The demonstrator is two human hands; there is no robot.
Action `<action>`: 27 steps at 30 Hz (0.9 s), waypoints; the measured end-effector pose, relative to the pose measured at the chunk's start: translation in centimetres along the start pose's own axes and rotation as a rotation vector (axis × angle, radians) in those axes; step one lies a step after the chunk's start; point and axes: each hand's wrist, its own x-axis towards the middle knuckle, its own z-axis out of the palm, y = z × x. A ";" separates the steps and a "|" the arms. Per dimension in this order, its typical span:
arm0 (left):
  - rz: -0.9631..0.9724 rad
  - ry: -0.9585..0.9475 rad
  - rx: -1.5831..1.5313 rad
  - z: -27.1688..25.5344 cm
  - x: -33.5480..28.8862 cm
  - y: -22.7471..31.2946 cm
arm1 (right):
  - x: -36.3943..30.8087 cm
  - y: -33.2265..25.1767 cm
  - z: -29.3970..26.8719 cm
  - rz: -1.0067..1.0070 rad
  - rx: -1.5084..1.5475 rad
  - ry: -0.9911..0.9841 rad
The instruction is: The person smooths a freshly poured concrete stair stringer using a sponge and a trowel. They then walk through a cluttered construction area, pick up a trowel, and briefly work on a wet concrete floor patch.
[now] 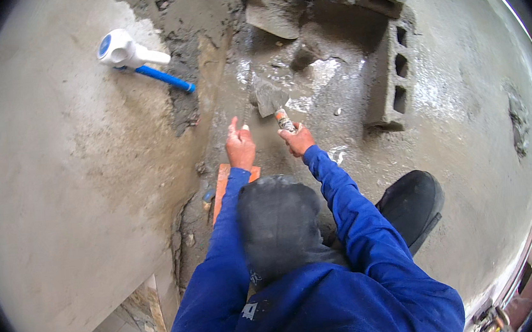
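Note:
My right hand (297, 140) grips the handle of a pointing trowel (271, 96), its blade smeared with grey mortar and held over the wet ground. Left of it, my left hand (240, 148) holds nothing that I can see, with forefinger and thumb stretched apart and the other fingers partly hidden. Beneath my left forearm lies a flat orange board (222, 187), partly covered by the sleeve and my knee. Wet mortar (311, 104) spreads around the trowel.
Concrete blocks (392, 77) form a low corner at the upper right. A shovel blade (273, 8) lies near them. On the left, a white plastic fitting (125, 49) and a blue pipe (165, 78) rest on the smooth grey surface. My dark boot (413, 206) is at right.

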 end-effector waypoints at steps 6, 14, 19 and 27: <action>0.197 -0.328 0.472 4.3 -0.3 -0.9 | 1.2 -2.4 -2.2 -0.076 -0.055 -0.066; 0.197 -0.260 0.457 4.4 1.5 -3.7 | 0.3 -3.5 0.2 0.069 0.066 -0.117; 0.123 0.101 0.089 3.1 0.6 -4.1 | 0.5 -3.3 2.0 0.081 -0.002 -0.086; 0.036 -0.211 0.470 1.5 0.5 -5.4 | 0.2 -1.9 3.9 0.042 -0.095 -0.193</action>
